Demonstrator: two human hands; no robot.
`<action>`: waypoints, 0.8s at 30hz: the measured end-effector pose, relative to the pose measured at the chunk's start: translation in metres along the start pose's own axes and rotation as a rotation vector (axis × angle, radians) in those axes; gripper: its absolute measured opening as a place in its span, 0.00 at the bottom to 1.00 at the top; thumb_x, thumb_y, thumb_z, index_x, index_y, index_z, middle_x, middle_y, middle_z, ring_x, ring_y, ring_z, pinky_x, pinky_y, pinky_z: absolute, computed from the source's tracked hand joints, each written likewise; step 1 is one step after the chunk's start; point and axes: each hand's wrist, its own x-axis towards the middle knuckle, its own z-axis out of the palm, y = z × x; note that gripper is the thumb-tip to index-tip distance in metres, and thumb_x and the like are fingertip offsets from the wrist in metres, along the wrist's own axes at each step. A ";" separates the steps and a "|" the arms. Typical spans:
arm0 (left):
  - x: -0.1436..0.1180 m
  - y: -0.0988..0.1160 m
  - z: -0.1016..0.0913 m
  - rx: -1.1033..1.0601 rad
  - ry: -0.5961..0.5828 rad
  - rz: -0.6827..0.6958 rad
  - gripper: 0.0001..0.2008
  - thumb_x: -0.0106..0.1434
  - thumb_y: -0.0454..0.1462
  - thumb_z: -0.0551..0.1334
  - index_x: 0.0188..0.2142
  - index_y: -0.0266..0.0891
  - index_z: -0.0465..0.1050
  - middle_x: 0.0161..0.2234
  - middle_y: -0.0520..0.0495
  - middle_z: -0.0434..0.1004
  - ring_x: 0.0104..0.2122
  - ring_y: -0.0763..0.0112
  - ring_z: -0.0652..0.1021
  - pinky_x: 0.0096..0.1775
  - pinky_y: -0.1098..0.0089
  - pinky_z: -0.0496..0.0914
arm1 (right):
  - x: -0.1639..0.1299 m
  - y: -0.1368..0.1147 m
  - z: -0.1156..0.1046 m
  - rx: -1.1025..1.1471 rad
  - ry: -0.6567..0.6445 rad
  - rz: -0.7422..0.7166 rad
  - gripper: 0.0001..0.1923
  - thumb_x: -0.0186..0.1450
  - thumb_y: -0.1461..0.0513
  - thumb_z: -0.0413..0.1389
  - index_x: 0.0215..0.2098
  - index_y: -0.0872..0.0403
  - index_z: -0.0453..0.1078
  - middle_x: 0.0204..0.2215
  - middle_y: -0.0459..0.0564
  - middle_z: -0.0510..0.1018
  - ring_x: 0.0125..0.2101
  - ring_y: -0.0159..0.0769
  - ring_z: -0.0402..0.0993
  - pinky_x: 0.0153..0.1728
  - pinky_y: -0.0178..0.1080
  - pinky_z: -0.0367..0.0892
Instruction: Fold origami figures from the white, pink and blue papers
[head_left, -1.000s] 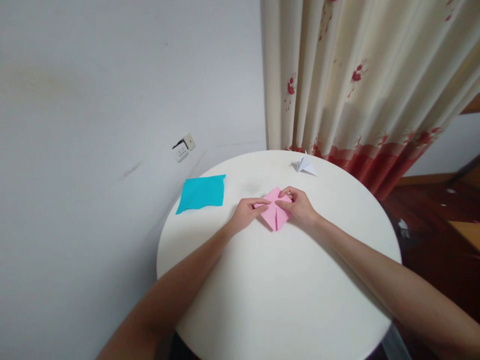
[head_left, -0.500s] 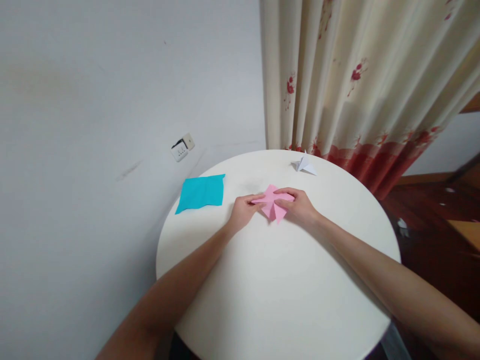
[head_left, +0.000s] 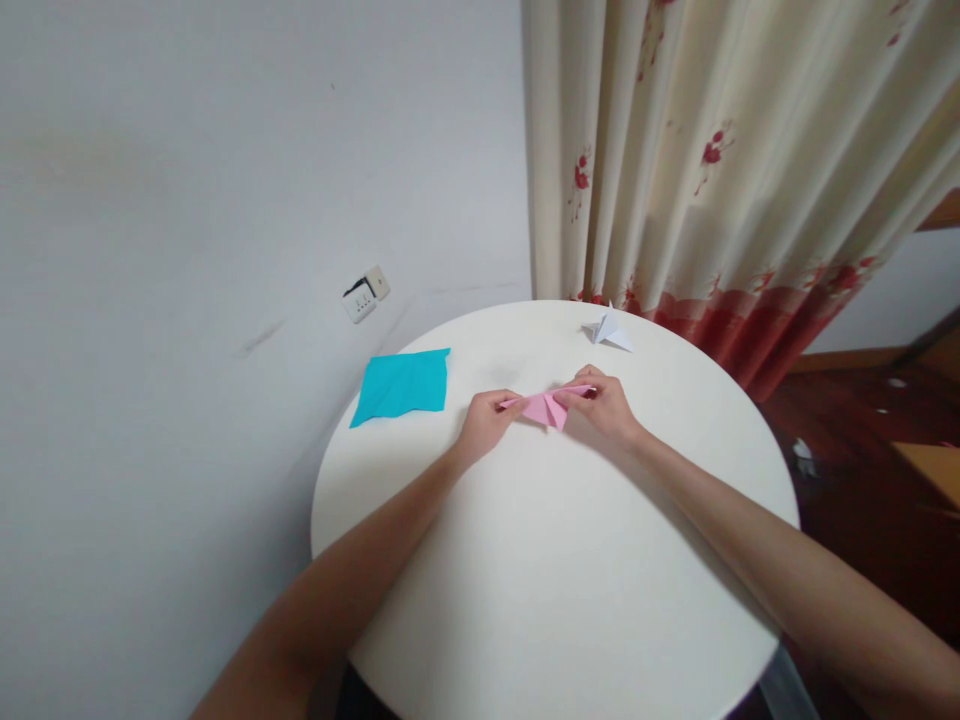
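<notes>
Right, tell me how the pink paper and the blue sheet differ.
The pink paper is folded into angled flaps; the blue sheet lies spread nearly flat.
The left hand and right hand hold the pink paper; neither touches the blue sheet.
The blue sheet takes up more of the view than the pink paper.
Both look plain-coloured.

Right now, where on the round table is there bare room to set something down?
Widest: the white tabletop between the forearms, this side of the pink folded paper. Smaller: between the blue sheet and white origami. Crowded: around the pink folded paper, pinched by left hand and right hand.
</notes>
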 end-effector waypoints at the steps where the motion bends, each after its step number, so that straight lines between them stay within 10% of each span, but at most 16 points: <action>1: -0.001 0.001 0.000 -0.006 -0.039 -0.038 0.17 0.59 0.48 0.66 0.31 0.35 0.80 0.28 0.46 0.78 0.31 0.67 0.76 0.34 0.70 0.68 | 0.000 0.000 -0.001 0.014 0.000 0.000 0.13 0.54 0.52 0.66 0.26 0.54 0.78 0.28 0.49 0.73 0.29 0.35 0.66 0.28 0.37 0.61; 9: -0.005 0.004 -0.001 -0.058 -0.294 -0.125 0.21 0.60 0.50 0.65 0.37 0.32 0.82 0.31 0.44 0.81 0.29 0.67 0.76 0.32 0.70 0.67 | -0.007 -0.009 0.010 0.168 -0.138 0.176 0.19 0.51 0.49 0.67 0.21 0.56 0.72 0.19 0.45 0.72 0.22 0.31 0.64 0.24 0.36 0.58; 24: -0.010 0.005 0.008 -0.143 -0.281 -0.222 0.21 0.57 0.51 0.67 0.33 0.32 0.82 0.25 0.48 0.77 0.24 0.73 0.70 0.26 0.73 0.59 | -0.009 -0.002 0.020 0.171 -0.115 0.198 0.28 0.60 0.42 0.57 0.17 0.54 0.64 0.15 0.42 0.61 0.20 0.30 0.55 0.23 0.36 0.52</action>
